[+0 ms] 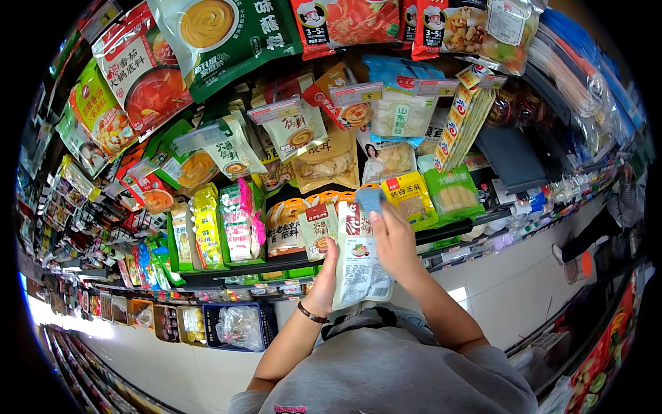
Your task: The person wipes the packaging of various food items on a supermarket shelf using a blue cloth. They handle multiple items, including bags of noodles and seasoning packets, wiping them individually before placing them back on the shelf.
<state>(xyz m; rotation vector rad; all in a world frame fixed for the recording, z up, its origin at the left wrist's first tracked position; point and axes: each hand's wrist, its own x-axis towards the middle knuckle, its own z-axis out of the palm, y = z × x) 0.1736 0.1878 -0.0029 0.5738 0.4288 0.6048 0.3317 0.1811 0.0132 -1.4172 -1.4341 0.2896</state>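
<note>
A pale sauce pouch (361, 269), back side up with printed text and a barcode, is held upright before me. My left hand (325, 279) grips its left edge, thumb up along the side. In my right hand (395, 233) is a folded blue-grey cloth (370, 199), held over the pouch's upper right part. The cloth and fingers hide the pouch's top right corner. Just left of the pouch, a similar red-and-green pouch (318, 233) stands on the shelf, with orange-topped packets (284, 217) beside it. A yellow sesame packet (411, 199) is right of my right hand.
Hanging pouches and price tags (357, 94) fill the rack above. Small boxed packets (242, 227) stand at left on the shelf. A blue crate (266, 323) with plastic bags sits on the floor at lower left. Another person's leg (584, 238) shows at right.
</note>
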